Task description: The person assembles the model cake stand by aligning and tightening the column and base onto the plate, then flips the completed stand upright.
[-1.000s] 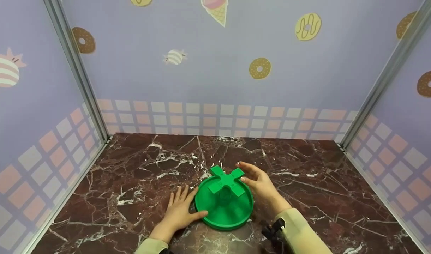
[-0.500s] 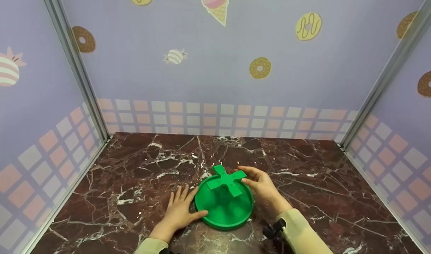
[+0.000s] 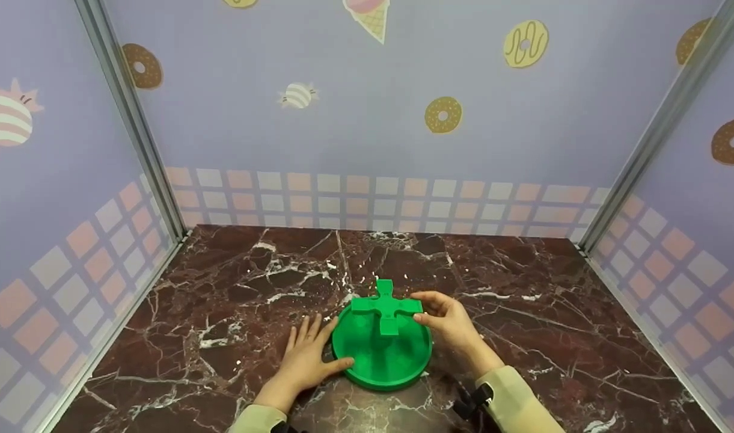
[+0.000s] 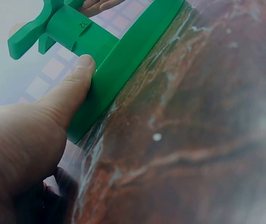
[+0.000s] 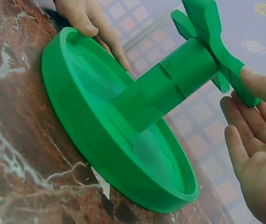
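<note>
A round green dish [image 3: 367, 361] with a raised rim lies on the marble-patterned table. From its middle rises a thick green column [image 5: 146, 98] with stepped segments numbered 32 and 33, topped by a green four-armed cross knob [image 3: 385, 307]. My right hand [image 3: 448, 319] pinches the knob's right arm, thumb on one side and fingers on the other. The left hand [image 3: 309, 358] rests against the dish's left side, its fingers straight and spread, the thumb [image 4: 72, 84] over the rim. Some left fingers are hidden in the wrist views.
The dark red marbled table [image 3: 222, 288] extends around the dish, with small white specks behind it. Lilac walls [image 3: 367, 108] with sweets and checks enclose three sides, joined by metal corner posts [image 3: 132, 120]. A black strap piece [image 3: 472, 400] hangs at the right cuff.
The cross knob has turned clockwise as seen from above, from an X to an upright plus. My right hand has moved with it towards me; the left hand and dish have stayed put.
</note>
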`<action>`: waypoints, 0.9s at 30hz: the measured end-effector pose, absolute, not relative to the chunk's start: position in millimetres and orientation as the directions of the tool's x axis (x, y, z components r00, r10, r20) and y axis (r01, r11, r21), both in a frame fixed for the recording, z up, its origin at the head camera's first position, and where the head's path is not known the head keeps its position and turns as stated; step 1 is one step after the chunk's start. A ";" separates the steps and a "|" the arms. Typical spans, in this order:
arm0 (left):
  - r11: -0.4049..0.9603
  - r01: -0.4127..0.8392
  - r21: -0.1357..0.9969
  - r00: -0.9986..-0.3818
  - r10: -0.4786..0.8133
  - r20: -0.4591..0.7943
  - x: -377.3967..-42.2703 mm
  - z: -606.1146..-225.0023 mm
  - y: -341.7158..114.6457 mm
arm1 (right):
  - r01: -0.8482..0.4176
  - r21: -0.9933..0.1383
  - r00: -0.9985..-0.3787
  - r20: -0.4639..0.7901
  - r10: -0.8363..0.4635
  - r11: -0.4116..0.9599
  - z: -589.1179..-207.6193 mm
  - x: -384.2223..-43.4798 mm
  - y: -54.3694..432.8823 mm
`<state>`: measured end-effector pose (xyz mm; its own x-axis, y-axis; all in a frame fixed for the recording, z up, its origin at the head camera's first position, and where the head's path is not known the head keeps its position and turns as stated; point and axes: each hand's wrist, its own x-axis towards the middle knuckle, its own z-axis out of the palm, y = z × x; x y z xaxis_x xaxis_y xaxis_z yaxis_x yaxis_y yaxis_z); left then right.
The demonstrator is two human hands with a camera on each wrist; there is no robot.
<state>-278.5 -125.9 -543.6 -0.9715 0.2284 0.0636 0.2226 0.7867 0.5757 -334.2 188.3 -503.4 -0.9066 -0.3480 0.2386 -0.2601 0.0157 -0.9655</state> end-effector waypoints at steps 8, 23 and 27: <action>0.787 0.233 0.571 -0.969 0.237 0.069 -278.7 -541.7 -125.6 | -0.329 -0.944 -0.870 0.295 -0.394 0.019 -503.9 -325.7 191.8; 0.779 0.218 0.588 -0.972 0.229 0.057 -278.9 -544.0 -127.0 | -0.389 -0.918 -0.860 0.330 -0.390 0.082 -504.4 -308.3 184.1; 0.780 0.218 0.586 -0.971 0.231 0.055 -278.4 -542.7 -126.7 | -0.390 -0.916 -0.869 0.333 -0.366 0.092 -502.4 -300.0 174.4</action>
<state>-278.4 -126.7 -542.7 -0.9715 0.2308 0.0548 0.2185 0.7803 0.5860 -300.0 174.4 -502.4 -0.8689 -0.3663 0.3330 -0.3899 0.0918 -0.9163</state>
